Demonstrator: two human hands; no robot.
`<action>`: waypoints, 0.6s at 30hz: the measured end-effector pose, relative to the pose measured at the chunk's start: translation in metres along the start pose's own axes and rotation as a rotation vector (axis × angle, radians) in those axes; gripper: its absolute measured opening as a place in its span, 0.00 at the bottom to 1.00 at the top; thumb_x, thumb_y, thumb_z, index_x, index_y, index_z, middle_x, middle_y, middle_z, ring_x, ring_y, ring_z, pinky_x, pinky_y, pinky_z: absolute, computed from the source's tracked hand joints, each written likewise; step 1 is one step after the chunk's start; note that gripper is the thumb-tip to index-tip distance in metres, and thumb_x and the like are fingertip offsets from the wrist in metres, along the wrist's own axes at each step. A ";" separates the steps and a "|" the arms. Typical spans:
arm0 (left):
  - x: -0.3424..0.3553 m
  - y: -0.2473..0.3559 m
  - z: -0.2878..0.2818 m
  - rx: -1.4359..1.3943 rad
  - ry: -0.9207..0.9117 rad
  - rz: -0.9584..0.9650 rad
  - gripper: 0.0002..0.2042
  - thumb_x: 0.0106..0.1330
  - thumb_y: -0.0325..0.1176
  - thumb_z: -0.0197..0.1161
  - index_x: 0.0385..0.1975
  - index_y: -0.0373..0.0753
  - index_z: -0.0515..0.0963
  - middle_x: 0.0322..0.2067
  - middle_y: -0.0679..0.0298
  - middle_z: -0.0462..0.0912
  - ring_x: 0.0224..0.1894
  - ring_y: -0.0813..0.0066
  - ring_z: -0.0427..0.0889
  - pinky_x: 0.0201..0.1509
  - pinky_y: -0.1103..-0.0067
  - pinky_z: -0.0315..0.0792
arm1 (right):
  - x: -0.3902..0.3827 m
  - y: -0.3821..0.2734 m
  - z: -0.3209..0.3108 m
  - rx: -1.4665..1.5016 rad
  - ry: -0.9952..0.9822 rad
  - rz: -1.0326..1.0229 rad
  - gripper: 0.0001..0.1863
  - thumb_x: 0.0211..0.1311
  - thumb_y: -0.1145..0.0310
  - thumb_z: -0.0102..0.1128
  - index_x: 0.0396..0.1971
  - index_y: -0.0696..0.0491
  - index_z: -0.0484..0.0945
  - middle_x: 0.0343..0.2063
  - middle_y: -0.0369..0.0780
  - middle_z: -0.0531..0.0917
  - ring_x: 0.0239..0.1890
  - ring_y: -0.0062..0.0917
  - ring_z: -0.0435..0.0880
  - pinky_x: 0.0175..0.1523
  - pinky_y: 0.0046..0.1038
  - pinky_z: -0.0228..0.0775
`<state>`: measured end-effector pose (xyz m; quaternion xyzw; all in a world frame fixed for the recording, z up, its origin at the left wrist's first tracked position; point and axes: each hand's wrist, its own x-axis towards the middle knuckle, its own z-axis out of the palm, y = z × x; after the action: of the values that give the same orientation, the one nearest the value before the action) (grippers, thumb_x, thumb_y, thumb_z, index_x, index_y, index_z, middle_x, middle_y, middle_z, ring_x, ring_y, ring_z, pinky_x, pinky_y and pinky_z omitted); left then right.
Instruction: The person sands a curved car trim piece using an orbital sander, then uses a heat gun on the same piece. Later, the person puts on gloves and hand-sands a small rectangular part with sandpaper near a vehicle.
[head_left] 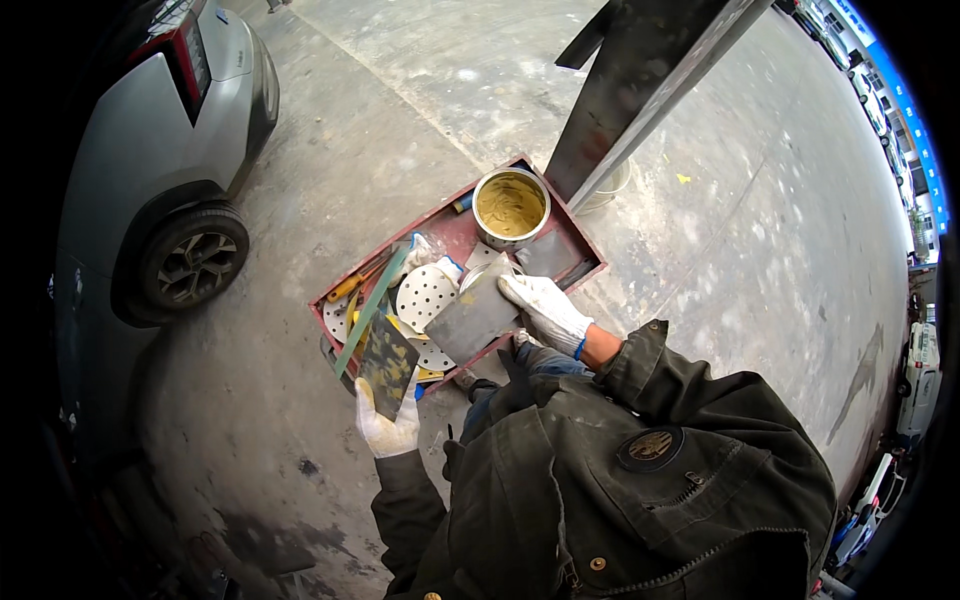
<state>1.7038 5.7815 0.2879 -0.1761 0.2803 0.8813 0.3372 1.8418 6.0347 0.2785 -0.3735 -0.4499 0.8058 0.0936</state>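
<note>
Both my hands wear white gloves. My left hand (pixel 388 430) grips the lower end of a dark flat putty board (pixel 388 358) smeared with yellow paste. Pinched in my right hand (pixel 548 310) is a grey, flat putty spreader (pixel 470 318) with a few yellowish spots. The two plates are apart, both over a red tool tray (pixel 432 222). Toward the tray's far right stands an open tin of yellow-brown putty (pixel 511 206). White perforated sanding discs (pixel 424 298) lie in the tray, partly hidden by the plates.
A long green strip (pixel 372 308) and an orange-handled tool (pixel 345 288) lie at the tray's left. A dark metal post (pixel 625 95) rises behind the tray, with a whitish bucket (pixel 610 188) beside it. A silver car (pixel 150 190) stands at left on concrete floor (pixel 760 230).
</note>
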 end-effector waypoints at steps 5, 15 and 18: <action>0.000 -0.020 0.004 -0.305 -0.264 -0.265 0.26 0.76 0.40 0.53 0.68 0.33 0.62 0.65 0.50 0.70 0.65 0.48 0.71 0.68 0.49 0.66 | 0.008 0.013 0.004 0.017 -0.008 -0.007 0.16 0.71 0.50 0.58 0.36 0.48 0.79 0.21 0.25 0.75 0.17 0.09 0.61 0.21 0.18 0.51; -0.007 -0.018 0.009 0.508 -0.391 -0.092 0.32 0.69 0.41 0.60 0.64 0.23 0.63 0.62 0.46 0.72 0.63 0.53 0.74 0.67 0.59 0.68 | -0.022 -0.027 0.011 -0.125 -0.091 -0.098 0.13 0.73 0.61 0.57 0.42 0.56 0.80 0.33 0.27 0.80 0.34 0.10 0.72 0.40 0.19 0.67; -0.010 -0.014 0.020 0.607 -0.514 -0.151 0.33 0.66 0.43 0.64 0.62 0.21 0.65 0.57 0.47 0.75 0.57 0.61 0.78 0.61 0.67 0.72 | -0.033 -0.039 0.020 -0.144 -0.153 -0.100 0.10 0.72 0.65 0.58 0.43 0.57 0.80 0.34 0.28 0.80 0.35 0.10 0.73 0.42 0.21 0.69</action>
<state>1.7185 5.7973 0.3033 0.1372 0.4206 0.7467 0.4967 1.8441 6.0285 0.3327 -0.2937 -0.5307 0.7918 0.0719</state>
